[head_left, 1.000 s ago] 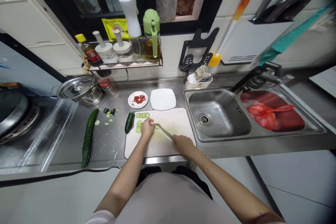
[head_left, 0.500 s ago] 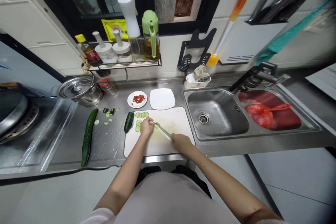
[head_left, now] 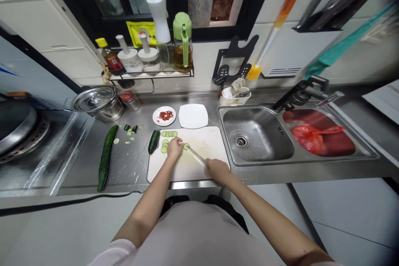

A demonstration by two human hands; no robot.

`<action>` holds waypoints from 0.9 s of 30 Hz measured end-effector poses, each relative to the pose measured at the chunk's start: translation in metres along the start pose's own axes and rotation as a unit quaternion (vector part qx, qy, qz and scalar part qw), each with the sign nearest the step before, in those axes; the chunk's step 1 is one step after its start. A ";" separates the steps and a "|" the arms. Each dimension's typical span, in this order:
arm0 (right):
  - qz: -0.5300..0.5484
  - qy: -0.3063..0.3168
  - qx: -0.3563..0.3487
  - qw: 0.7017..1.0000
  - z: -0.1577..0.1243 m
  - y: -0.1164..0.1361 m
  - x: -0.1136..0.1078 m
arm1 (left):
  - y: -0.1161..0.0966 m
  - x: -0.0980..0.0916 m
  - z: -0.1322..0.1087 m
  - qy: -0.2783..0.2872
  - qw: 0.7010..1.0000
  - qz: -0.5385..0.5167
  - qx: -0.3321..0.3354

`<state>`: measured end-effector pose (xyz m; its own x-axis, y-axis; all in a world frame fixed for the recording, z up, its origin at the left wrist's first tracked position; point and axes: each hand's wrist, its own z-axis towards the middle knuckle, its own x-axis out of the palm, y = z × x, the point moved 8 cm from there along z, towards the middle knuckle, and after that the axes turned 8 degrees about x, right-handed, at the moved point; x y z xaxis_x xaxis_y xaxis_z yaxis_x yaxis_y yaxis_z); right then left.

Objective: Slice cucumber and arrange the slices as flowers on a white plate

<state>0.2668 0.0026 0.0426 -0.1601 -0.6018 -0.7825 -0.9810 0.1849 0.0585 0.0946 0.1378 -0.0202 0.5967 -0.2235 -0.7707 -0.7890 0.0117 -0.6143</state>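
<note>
My right hand (head_left: 218, 170) is closed around the handle of a knife (head_left: 198, 156), its blade pointing left and away over the white cutting board (head_left: 212, 145). At the blade's tip lies a round cucumber slice (head_left: 186, 146). Just left of that slice, my left hand (head_left: 175, 148) has its fingers curled together; whatever they hold, if anything, is too small to make out. Behind and left of this hand, several cucumber slices (head_left: 169, 134) lie in overlapping groups on the board. A cut piece of cucumber (head_left: 153, 142) rests along the board's left edge.
A whole cucumber (head_left: 107, 158) and small cucumber scraps (head_left: 134, 129) lie on the steel counter at left. Behind the board stand a small plate (head_left: 164, 116) of red bits and a white plate (head_left: 193, 115). The sink (head_left: 258, 137) is at right, a lidded pot (head_left: 102, 104) at back left.
The camera view has shifted slightly. Both hands and the knife stay in nearly the same place on the board, with the slice still at the blade's tip.
</note>
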 end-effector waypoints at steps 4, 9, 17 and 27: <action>-0.004 -0.005 0.001 1.000 -0.004 -0.005 0.004 | -0.002 0.000 -0.001 -0.003 1.000 0.005 0.012; -0.007 0.003 0.009 1.000 -0.010 -0.013 0.009 | -0.005 0.000 -0.005 -0.007 0.999 0.003 0.034; 0.008 -0.017 0.019 1.000 -0.016 -0.035 0.005 | -0.019 0.005 -0.019 0.016 0.998 0.018 0.060; 0.023 -0.059 0.100 0.993 0.003 -0.051 -0.008 | -0.025 -0.006 -0.028 -0.030 0.996 -0.077 0.045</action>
<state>0.3182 0.0006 0.0437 -0.1792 -0.4951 -0.8502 -0.9299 0.3675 -0.0180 0.1062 0.1114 0.0048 0.7195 -0.1717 -0.6729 -0.6724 0.0699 -0.7369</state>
